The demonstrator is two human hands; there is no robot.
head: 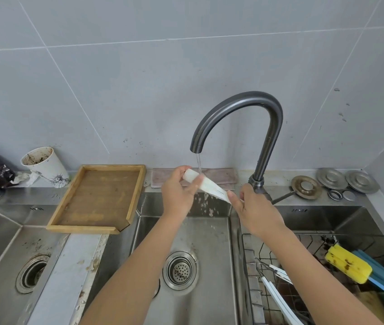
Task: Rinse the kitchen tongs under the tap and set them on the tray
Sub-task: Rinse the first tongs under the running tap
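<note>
White kitchen tongs (pixel 209 186) are held level over the middle sink, under a thin stream of water falling from the dark curved tap (pixel 245 106). My left hand (pixel 178 191) grips the tongs' left end, fingers wrapped around it. The right end is pinched by my right hand (pixel 253 208). Water splashes off below the tongs. The wooden tray (pixel 97 200) lies to the left, resting across the sink's edge, with nothing on it.
The middle sink (pixel 209 235) has a strainer drain (pixel 179 270). A wire basket (pixel 252 266) at right holds a second white utensil (pixel 278 299) and a yellow sponge brush (pixel 348 263). A dirty paper cup (pixel 44 166) and metal lids (pixel 331 178) sit on the back ledge.
</note>
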